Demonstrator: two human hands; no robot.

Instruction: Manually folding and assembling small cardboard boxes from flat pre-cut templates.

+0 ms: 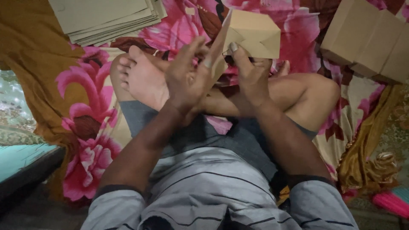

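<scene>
A small brown cardboard box (254, 33) is held up above my crossed legs. My right hand (251, 74) grips it from below, thumb pressed on its lower front edge. My left hand (189, 76) has its fingers spread and pushes a loose side flap (219, 42) of the box with the fingertips. The box's top faces are folded closed; its underside is hidden behind my hands.
A stack of flat, unfolded cardboard sheets (106, 17) lies at the top left. Several folded brown boxes (368, 38) are piled at the top right. I sit on a pink flowered cloth (85, 110). A teal surface (19, 155) is at the left edge.
</scene>
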